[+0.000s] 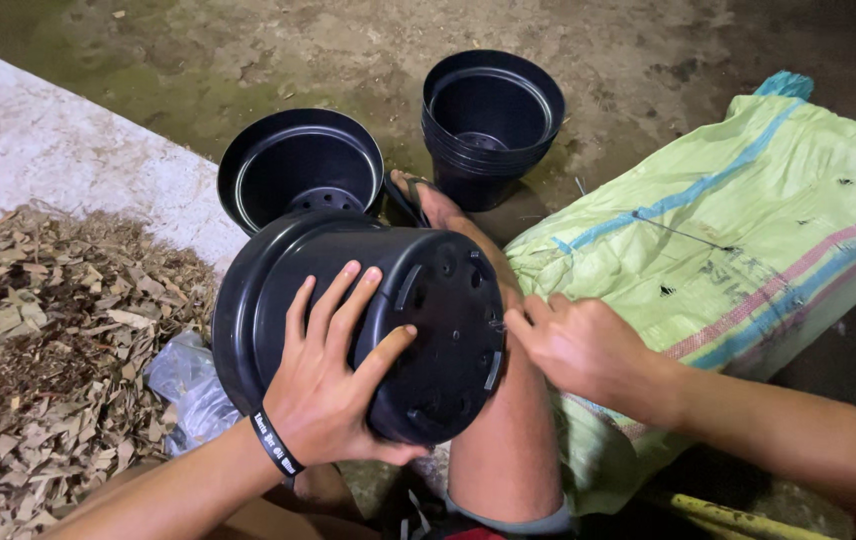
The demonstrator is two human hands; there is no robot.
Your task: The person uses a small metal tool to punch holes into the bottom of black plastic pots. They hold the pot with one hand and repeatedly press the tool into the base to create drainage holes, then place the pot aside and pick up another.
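Concrete ground [248,60] lies below: left hand [333,385] clasps the tilted black pot [368,320], right hand [578,345] pinches its base edge, where slippage would likely drop it.

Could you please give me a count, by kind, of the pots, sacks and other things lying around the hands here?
Single black plastic pots: 2, one on its side under the left hand and right hand, one tilted behind
Stack of nested black pots: 1
Green woven sack: 1
Clear plastic bag: 1
Wood chip pile: 1
Total: 6
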